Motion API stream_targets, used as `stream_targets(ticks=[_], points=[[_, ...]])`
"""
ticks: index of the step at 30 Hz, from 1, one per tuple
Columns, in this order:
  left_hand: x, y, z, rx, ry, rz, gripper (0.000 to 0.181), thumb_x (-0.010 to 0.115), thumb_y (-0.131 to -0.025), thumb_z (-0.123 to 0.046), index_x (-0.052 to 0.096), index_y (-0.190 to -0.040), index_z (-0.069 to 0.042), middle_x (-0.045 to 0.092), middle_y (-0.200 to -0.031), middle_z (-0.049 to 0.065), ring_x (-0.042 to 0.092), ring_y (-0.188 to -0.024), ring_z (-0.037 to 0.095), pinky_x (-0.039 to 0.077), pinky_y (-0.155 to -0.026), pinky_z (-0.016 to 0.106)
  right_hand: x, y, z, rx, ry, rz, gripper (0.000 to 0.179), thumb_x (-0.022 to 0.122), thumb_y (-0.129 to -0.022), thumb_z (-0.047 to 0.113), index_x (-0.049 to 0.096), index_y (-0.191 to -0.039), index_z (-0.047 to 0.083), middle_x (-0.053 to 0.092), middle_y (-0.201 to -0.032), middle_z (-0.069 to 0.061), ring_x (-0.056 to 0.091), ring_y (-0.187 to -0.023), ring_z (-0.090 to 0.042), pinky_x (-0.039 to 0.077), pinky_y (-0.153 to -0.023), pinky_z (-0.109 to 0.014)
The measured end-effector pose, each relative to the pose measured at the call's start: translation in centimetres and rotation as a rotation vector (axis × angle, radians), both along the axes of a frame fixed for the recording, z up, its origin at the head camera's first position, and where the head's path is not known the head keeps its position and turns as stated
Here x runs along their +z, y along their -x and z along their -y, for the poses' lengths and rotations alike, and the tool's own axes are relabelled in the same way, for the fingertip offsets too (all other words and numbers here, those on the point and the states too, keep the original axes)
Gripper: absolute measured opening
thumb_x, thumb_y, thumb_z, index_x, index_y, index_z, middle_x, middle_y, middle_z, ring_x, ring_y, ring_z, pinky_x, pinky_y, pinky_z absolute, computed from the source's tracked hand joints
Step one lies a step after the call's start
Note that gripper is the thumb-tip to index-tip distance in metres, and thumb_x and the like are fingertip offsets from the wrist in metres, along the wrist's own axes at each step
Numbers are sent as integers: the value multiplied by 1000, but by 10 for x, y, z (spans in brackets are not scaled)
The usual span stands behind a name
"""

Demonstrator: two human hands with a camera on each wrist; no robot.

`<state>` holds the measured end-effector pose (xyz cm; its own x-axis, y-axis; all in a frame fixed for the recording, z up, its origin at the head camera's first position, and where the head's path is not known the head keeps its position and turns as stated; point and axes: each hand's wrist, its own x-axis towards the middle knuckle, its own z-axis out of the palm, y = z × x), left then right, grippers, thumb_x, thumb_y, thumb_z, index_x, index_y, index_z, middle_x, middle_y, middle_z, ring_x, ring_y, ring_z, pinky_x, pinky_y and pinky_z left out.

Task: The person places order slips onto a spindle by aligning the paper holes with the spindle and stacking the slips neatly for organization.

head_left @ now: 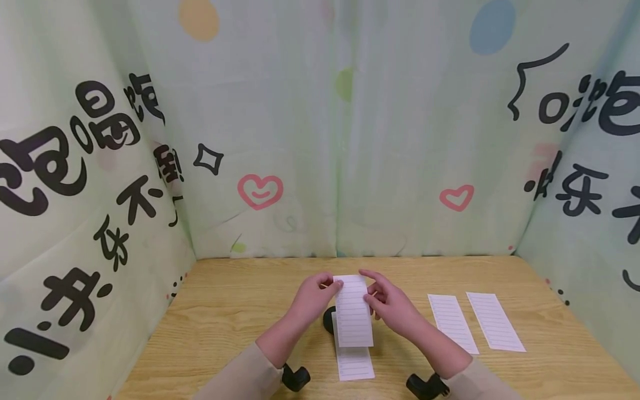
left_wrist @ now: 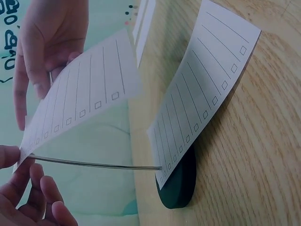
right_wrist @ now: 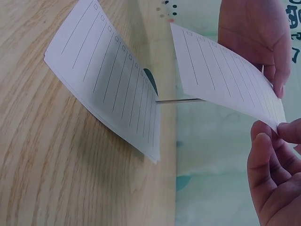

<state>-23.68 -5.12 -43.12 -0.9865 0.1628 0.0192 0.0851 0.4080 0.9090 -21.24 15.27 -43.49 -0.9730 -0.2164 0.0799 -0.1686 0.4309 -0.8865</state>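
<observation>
My left hand (head_left: 312,300) pinches the top left corner of a white lined paper sheet (head_left: 354,319) with small checkboxes. At its upper right edge, my right hand (head_left: 395,308) has thumb and curled fingers on the paper, index finger stretched out. A thin metal spike (left_wrist: 94,163) rises from a round black base (left_wrist: 186,181) and meets this sheet near its pinched top end; whether it pierces the paper I cannot tell. Lower on the spike sit more lined sheets (right_wrist: 103,80), curved and stacked, with a doubled edge in the right wrist view.
To the right on the wooden table (head_left: 240,311) lie two groups of lined paper, a nearer one (head_left: 452,322) and a farther one (head_left: 495,322). A printed curtain (head_left: 300,139) encloses the table at the back and both sides. Black devices (head_left: 296,379) are worn at the wrists.
</observation>
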Motion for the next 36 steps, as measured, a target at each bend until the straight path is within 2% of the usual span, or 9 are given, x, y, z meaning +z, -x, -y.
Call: stream_targets(ticks=[5, 15, 19, 26, 31, 36], points=[[0, -1, -1, -9, -2, -6, 22, 65, -96, -36, 66, -89, -15, 62, -93, 0, 55, -86, 21, 47, -71, 36, -2, -1, -1, 17, 8, -2, 53, 57, -99, 1, 44, -148, 16, 58, -95, -9, 58, -70, -29, 53, -59, -37], [-1, -2, -2, 4, 2, -2, 21, 64, -97, -34, 66, -89, -15, 61, -91, 1, 54, -83, 21, 46, -68, 34, -4, -3, -3, 32, 7, -18, 53, 57, -99, 1, 44, -148, 16, 56, -95, -9, 58, -71, -33, 52, -58, -35], [-1, -3, -2, 8, -6, 1, 20, 64, -97, -34, 67, -91, -15, 61, -92, 1, 54, -84, 21, 47, -68, 34, -5, -2, -3, 34, 6, -19, 53, 57, -99, 1, 43, -148, 16, 56, -95, -9, 58, -72, -34, 53, -60, -39], [-4, -4, -1, 6, -29, -13, 19, 65, -96, -32, 69, -96, -14, 63, -96, 0, 55, -87, 20, 49, -71, 34, -6, -2, -1, 24, 11, -21, 51, 57, -99, 2, 45, -147, 15, 55, -92, -9, 58, -71, -36, 51, -56, -33], [-6, -4, 0, 13, -62, -21, 21, 64, -97, -31, 70, -102, -12, 63, -97, 1, 56, -86, 19, 48, -72, 34, -6, -1, 1, 13, 13, -19, 50, 58, -98, 3, 46, -146, 14, 55, -90, -8, 58, -71, -34, 52, -57, -37], [-6, -4, 0, 33, -49, -29, 20, 62, -98, -29, 71, -103, -12, 64, -96, 0, 56, -87, 18, 47, -73, 34, -6, -1, 1, 15, 10, -19, 50, 58, -98, 3, 45, -146, 14, 55, -89, -8, 58, -71, -34, 52, -57, -38]])
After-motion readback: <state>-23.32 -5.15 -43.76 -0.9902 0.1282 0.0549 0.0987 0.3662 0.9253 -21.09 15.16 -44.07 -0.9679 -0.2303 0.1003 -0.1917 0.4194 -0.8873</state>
